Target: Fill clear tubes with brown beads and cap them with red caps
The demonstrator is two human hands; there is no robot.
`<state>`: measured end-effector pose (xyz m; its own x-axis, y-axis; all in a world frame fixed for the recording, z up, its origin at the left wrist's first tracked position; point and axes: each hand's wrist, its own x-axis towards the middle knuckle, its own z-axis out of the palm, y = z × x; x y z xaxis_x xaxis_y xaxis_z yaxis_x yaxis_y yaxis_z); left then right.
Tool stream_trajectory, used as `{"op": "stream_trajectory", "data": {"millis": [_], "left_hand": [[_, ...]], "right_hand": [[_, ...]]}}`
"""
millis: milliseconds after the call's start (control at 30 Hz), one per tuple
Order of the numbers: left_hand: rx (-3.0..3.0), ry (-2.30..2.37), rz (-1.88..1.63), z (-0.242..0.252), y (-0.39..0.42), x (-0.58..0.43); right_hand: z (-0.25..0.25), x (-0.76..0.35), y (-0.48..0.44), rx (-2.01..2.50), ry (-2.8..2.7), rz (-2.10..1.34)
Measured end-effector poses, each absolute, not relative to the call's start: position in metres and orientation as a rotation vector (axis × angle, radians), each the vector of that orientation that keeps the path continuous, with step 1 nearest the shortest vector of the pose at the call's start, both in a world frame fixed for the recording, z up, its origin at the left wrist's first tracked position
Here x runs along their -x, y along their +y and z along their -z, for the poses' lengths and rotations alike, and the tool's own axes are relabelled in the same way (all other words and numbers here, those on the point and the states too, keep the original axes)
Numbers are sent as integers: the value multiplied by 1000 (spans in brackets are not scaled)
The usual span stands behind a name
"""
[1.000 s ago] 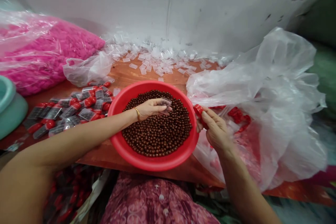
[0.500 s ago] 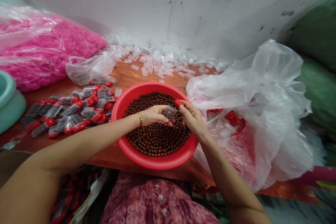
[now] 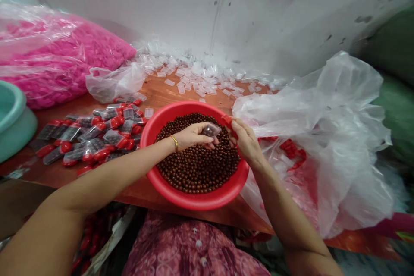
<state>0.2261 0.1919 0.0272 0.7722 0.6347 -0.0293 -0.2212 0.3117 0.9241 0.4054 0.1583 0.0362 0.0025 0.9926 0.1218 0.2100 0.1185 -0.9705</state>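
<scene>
A red basin (image 3: 194, 203) full of round brown beads (image 3: 194, 168) stands at the table's front edge. Over the beads, my left hand (image 3: 194, 136) grips a small clear container (image 3: 211, 130) with dark beads inside. My right hand (image 3: 244, 138) is at the basin's right rim, its fingers closed on a red cap (image 3: 227, 119). Container and cap are apart. Left of the basin lies a pile of clear containers with red caps (image 3: 93, 136), with dark contents.
A bag of pink pieces (image 3: 64, 56) and a teal tub (image 3: 14, 120) are at the left. Clear plastic pieces (image 3: 200, 82) lie along the wall. Crumpled plastic bags (image 3: 323, 138) with red pieces spread at the right.
The clear container in my left hand has tilted, its end now facing more toward the camera. My right hand has shifted slightly right with the red cap. The whole view has moved a little.
</scene>
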Motion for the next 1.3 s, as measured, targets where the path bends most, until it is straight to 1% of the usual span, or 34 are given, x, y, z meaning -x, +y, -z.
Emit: {"op": "stream_trajectory", "data": {"millis": [100, 467, 633, 700, 800, 900, 1033, 1133, 1300], "left_hand": [[-1201, 454, -574, -25, 190, -229], [-1443, 708, -682, -25, 177, -232], [-1563, 746, -759, -28, 174, -232], [-1625, 763, -763, -29, 174, -232], [-1699, 756, -625, -31, 175, -232], [-1761, 687, -480, -34, 176, -231], [-1919, 690, -418, -38, 175, -229], [-2158, 757, -358, -40, 172, -228], [-2432, 869, -229, -40, 166, -228]], "right_hand": [[-39, -399, 154, 1248, -1468, -930], [-29, -395, 142, 1246, -1977, -339], [-28, -396, 135, 1133, -2063, -232], [-28, -396, 134, 1128, -2043, -267], [-30, -397, 134, 1177, -1937, -424], [-32, -395, 139, 1218, -1647, -548], [-33, -379, 150, 1159, -1324, -812], [-33, -365, 155, 1137, -1356, -1018], [-28, -357, 155, 1099, -1562, -1181]]}}
